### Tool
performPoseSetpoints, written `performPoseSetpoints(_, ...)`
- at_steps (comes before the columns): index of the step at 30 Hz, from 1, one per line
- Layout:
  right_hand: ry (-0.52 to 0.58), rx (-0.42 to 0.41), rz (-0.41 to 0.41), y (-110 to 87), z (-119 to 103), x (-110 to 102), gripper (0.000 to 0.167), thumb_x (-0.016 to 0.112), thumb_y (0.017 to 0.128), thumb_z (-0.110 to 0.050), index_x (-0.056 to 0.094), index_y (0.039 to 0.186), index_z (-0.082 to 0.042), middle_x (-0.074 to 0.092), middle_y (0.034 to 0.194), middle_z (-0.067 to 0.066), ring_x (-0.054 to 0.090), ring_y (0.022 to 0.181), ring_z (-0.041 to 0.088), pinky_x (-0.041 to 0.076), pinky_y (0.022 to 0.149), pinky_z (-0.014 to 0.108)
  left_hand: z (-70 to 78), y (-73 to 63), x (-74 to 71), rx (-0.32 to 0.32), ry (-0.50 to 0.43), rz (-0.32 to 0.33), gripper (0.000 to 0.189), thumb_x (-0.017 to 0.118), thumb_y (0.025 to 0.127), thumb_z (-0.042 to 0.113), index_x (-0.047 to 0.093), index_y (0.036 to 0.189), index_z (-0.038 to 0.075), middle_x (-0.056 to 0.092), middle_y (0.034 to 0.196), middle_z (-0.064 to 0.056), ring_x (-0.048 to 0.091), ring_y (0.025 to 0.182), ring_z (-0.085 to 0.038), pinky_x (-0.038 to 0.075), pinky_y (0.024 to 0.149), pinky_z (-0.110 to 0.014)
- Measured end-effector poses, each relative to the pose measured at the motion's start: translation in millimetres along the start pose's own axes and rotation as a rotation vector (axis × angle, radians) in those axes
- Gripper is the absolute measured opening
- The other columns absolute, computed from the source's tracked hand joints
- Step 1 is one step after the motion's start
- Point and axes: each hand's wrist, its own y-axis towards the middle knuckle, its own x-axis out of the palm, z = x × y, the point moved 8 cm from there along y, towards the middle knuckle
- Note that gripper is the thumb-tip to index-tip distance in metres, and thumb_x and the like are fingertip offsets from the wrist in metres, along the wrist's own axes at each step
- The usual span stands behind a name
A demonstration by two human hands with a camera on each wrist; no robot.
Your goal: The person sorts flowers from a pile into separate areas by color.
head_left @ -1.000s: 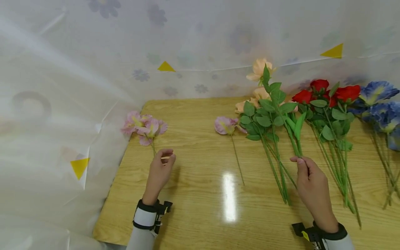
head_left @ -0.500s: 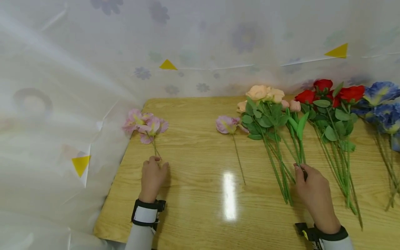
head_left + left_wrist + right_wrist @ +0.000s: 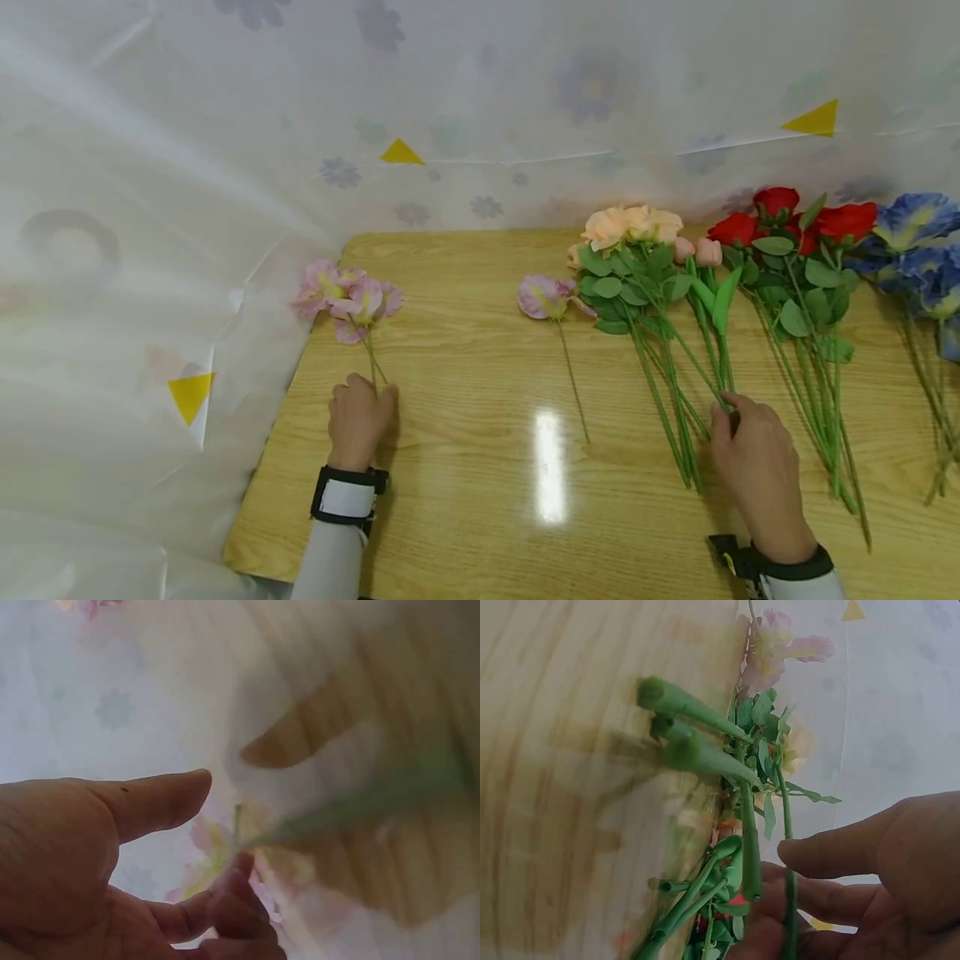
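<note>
My left hand (image 3: pixel 360 423) is low over the table's left side, by the stems of the pink-purple flowers (image 3: pixel 363 300). Its thumb (image 3: pixel 172 796) stands apart from the fingers in the left wrist view. One fingertip lies close to a green stem (image 3: pixel 360 799); whether they touch, I cannot tell. At the right, my right hand (image 3: pixel 753 467) pinches the lower stem (image 3: pixel 693 362) of a peach rose between thumb and fingers. That rose lies across the bunch of peach roses (image 3: pixel 630 227). The right wrist view shows the pinched stem (image 3: pixel 787 802) against the thumb.
A single pink-purple flower (image 3: pixel 543 297) lies mid-table. Pink tulips (image 3: pixel 708 252), red roses (image 3: pixel 776 202) and blue flowers (image 3: pixel 918 221) line the right side. A pale patterned sheet (image 3: pixel 525 92) hangs behind the wooden table (image 3: pixel 465 467).
My right hand has moved slightly towards me, and the raised peach rose has come down onto its bunch. My left hand has moved back and left along the pink-purple flowers' stems.
</note>
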Motion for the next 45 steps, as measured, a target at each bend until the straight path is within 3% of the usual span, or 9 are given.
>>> performPoseSetpoints(8,-0.05,-0.053,0.027,-2.3,-2,0,0.028,0.063,0.095,-0.007,0.064,0.112,0.016,0.061,0.084,0.03,0.056,0.065,0.035,0.036,0.048,0.033,2.0,20.3,-3.1,0.03,0.025,0.003,0.051,0.057,0.096,0.042,0.052,0.103,-0.008,0.062,0.094,-0.031,0.065,0.081,-0.047,0.049,0.059,-0.054)
performPoseSetpoints(15,-0.057,-0.011,0.002,-4.3,0,3,0.028,0.062,0.096,-0.012,0.067,0.113,0.01,0.063,0.094,0.029,0.058,0.079,0.043,0.041,0.051,0.039,9.7,25.2,1.1,0.109,0.061,-0.082,0.028,0.052,0.096,0.019,0.056,0.081,-0.005,0.065,0.077,-0.026,0.063,0.064,-0.035,0.047,0.051,-0.044)
performPoseSetpoints(21,-0.044,-0.024,0.021,-3.9,-2,1,0.028,0.063,0.096,-0.014,0.068,0.112,0.009,0.064,0.094,0.029,0.058,0.08,0.043,0.042,0.054,0.043,11.6,26.7,-3.0,0.14,0.063,-0.054,0.022,0.047,0.091,0.009,0.055,0.076,-0.005,0.065,0.078,-0.03,0.064,0.067,-0.04,0.05,0.055,-0.051)
performPoseSetpoints(27,-0.017,-0.034,0.043,-4.5,-4,-1,0.029,0.063,0.096,-0.015,0.068,0.112,0.009,0.064,0.093,0.029,0.058,0.082,0.042,0.042,0.06,0.048,13.2,24.8,-9.9,0.151,0.024,0.007,0.029,0.041,0.098,0.008,0.057,0.088,-0.014,0.063,0.082,-0.035,0.065,0.074,-0.05,0.052,0.059,-0.057)
performPoseSetpoints(31,0.0,-0.04,0.059,-4.6,-5,-2,0.029,0.064,0.096,-0.015,0.069,0.111,0.009,0.064,0.094,0.03,0.058,0.085,0.044,0.042,0.065,0.053,10.9,24.5,-14.9,0.121,-0.078,0.021,0.031,0.037,0.103,0.011,0.055,0.103,-0.014,0.063,0.092,-0.034,0.065,0.082,-0.049,0.053,0.064,-0.056)
performPoseSetpoints(34,0.006,-0.03,0.067,-5.1,-5,-3,0.028,0.063,0.096,-0.014,0.069,0.11,0.009,0.064,0.095,0.031,0.057,0.087,0.044,0.042,0.067,0.055,9.1,23.8,-17.7,0.08,-0.268,-0.002,0.025,0.037,0.103,0.007,0.05,0.114,-0.011,0.062,0.1,-0.029,0.065,0.081,-0.039,0.054,0.062,-0.043)
performPoseSetpoints(37,0.005,-0.021,0.07,-5.8,-5,-3,0.028,0.062,0.097,-0.015,0.069,0.11,0.008,0.063,0.095,0.03,0.056,0.088,0.044,0.041,0.069,0.056,12.1,21.5,-25.5,0.086,-0.378,0.049,0.023,0.035,0.105,0.007,0.049,0.118,-0.007,0.061,0.098,-0.022,0.061,0.078,-0.031,0.047,0.061,-0.031)
performPoseSetpoints(41,0.021,-0.055,0.093,-6.5,-10,-4,0.025,0.062,0.096,-0.012,0.07,0.108,0.009,0.061,0.092,0.029,0.055,0.086,0.043,0.039,0.068,0.053,18.4,15.8,-37.8,0.106,-0.466,0.139,0.034,0.026,0.11,0.019,0.05,0.119,-0.004,0.056,0.091,-0.012,0.052,0.076,-0.023,0.038,0.063,-0.028)
performPoseSetpoints(45,0.064,-0.111,0.111,-9.6,-20,-2,0.02,0.063,0.094,-0.008,0.071,0.104,0.009,0.061,0.093,0.029,0.056,0.083,0.042,0.04,0.066,0.052,29.1,8.0,-41.3,0.113,-0.742,0.112,0.035,0.026,0.11,0.023,0.047,0.12,-0.002,0.049,0.091,-0.009,0.044,0.068,-0.011,0.037,0.058,-0.021)
